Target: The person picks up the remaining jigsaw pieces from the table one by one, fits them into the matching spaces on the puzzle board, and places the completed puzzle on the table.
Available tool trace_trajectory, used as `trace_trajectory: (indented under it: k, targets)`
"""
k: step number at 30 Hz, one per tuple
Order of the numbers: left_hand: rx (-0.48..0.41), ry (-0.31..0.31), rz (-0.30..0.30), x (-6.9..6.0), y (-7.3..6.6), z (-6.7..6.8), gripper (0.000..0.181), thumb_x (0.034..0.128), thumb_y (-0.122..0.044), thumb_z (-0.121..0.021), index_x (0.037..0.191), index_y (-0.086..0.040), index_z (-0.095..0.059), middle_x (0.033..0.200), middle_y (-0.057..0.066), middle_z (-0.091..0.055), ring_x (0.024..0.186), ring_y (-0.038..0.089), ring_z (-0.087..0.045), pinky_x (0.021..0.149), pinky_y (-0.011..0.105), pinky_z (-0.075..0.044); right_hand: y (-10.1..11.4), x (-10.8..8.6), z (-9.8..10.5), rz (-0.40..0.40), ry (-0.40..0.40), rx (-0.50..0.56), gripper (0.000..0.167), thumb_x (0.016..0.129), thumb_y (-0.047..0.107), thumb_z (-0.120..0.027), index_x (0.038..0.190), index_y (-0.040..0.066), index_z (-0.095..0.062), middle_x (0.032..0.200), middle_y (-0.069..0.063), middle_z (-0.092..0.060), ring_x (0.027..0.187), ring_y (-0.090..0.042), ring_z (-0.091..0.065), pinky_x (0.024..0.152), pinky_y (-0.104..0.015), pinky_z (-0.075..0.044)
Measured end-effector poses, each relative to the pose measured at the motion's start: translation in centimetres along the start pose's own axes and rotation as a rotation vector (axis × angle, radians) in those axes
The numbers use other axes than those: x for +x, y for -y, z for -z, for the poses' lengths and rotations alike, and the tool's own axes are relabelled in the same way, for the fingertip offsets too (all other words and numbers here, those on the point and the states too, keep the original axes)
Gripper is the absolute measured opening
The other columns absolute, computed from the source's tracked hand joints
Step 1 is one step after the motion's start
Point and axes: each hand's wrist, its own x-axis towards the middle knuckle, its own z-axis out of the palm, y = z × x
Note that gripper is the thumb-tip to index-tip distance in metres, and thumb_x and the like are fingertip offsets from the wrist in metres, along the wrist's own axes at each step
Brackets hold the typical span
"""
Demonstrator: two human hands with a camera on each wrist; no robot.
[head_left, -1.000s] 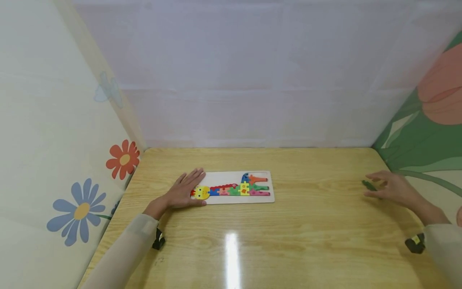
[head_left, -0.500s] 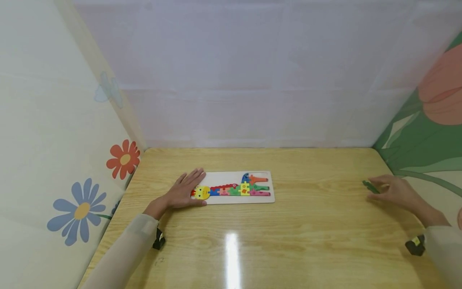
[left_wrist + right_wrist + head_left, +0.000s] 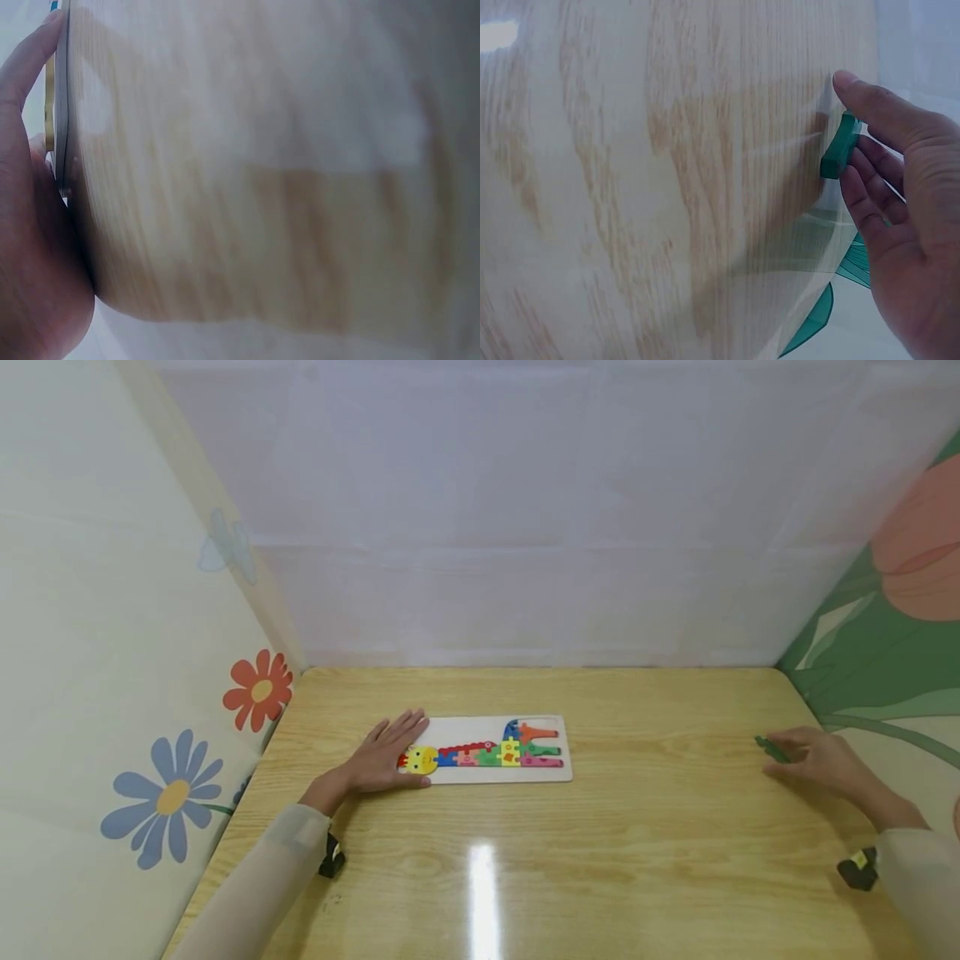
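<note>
On the table lies a white puzzle board (image 3: 465,727) with a giraffe (image 3: 487,755) made of coloured jigsaw pieces. My left hand (image 3: 378,760) rests over the board's left end with its fingers spread and straight, beside the yellow giraffe head (image 3: 422,760). Over at the right, my right hand (image 3: 821,764) holds a small green puzzle piece (image 3: 770,748) at its fingers. In the right wrist view the green piece (image 3: 841,146) sits against curled fingers, and its far side is hidden. The left wrist view shows only the board's edge (image 3: 63,97) beside the hand.
The wooden table (image 3: 637,827) ends at a white backdrop (image 3: 525,527) behind. Flower-printed cloth (image 3: 168,797) stands along the left, with leaf-and-flower cloth (image 3: 892,652) along the right. Black wrist cameras (image 3: 332,857) are worn on both wrists.
The right hand's fingers have closed in around the green puzzle piece, and the piece has turned slightly. The left hand and the board have stayed in place.
</note>
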Motion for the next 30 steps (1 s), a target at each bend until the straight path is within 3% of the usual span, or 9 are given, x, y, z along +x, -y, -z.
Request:
trace_trajectory:
  k: [3,8,11,14,16,18,30]
  targets:
    - [-0.01,-0.024,-0.02,0.1,0.2,-0.2,0.114,0.0878,-0.069,-0.072,0.17,-0.008,-0.02,0.178,0.011,-0.013,0.165,0.034,-0.006,0.128,0.064,-0.002,0.0,0.0,0.0,0.003,-0.01,0.005,0.06,0.084,0.024,-0.092,0.126,-0.011,-0.068,0.119,-0.039,-0.068,0.091,-0.048,-0.075,0.074,-0.016,-0.05]
    - [-0.022,-0.04,-0.036,0.1,0.2,-0.3,0.114,0.0877,-0.069,-0.072,0.169,-0.007,-0.022,0.178,0.013,-0.014,0.164,0.036,-0.007,0.127,0.065,-0.003,-0.2,0.0,-0.4,0.008,-0.023,-0.01,0.055,0.085,0.02,-0.091,0.124,-0.012,-0.069,0.119,-0.039,-0.067,0.091,-0.048,-0.074,0.075,-0.036,-0.061]
    - [-0.009,-0.021,-0.021,0.1,0.0,0.0,0.114,0.0877,-0.068,-0.073,0.17,-0.008,-0.02,0.178,0.012,-0.013,0.164,0.035,-0.006,0.128,0.064,-0.003,-0.3,0.1,-0.5,0.019,-0.034,0.016,0.053,0.084,0.016,-0.091,0.123,-0.013,-0.069,0.118,-0.039,-0.067,0.091,-0.044,-0.075,0.074,-0.027,-0.06]
    - [-0.001,-0.003,-0.006,0.0,-0.2,0.2,0.114,0.088,-0.066,-0.073,0.17,-0.008,-0.02,0.178,0.012,-0.012,0.165,0.035,-0.006,0.128,0.063,-0.002,-0.3,0.2,-0.6,0.05,-0.047,0.049,0.05,0.083,0.012,-0.091,0.121,-0.013,-0.07,0.116,-0.039,-0.068,0.088,-0.013,-0.075,0.072,-0.014,-0.053]
    - [0.0,0.005,0.001,0.0,-0.3,0.2,0.114,0.0881,-0.066,-0.073,0.17,-0.008,-0.019,0.178,0.012,-0.012,0.165,0.035,-0.006,0.128,0.063,-0.002,-0.3,0.2,-0.7,0.074,-0.056,0.069,0.048,0.082,0.008,-0.091,0.12,-0.013,-0.07,0.114,-0.038,-0.068,0.089,0.008,-0.064,0.072,-0.009,-0.05]
    - [-0.001,0.009,0.005,0.0,-0.3,0.2,0.114,0.0883,-0.065,-0.073,0.17,-0.008,-0.019,0.178,0.011,-0.011,0.165,0.035,-0.005,0.128,0.063,-0.002,-0.2,0.2,-0.8,0.094,-0.069,0.075,0.047,0.081,0.006,-0.09,0.119,-0.013,-0.071,0.113,-0.037,-0.069,0.091,0.021,-0.052,0.072,-0.006,-0.048]
    - [-0.002,0.006,0.009,0.0,0.0,0.0,0.114,0.0883,-0.066,-0.073,0.17,-0.009,-0.019,0.179,0.01,-0.011,0.165,0.034,-0.005,0.129,0.062,-0.001,0.2,0.6,-1.4,0.126,-0.071,0.074,0.041,0.082,-0.002,-0.087,0.119,-0.011,-0.072,0.107,-0.029,-0.073,0.088,0.016,-0.058,0.072,-0.009,-0.051]
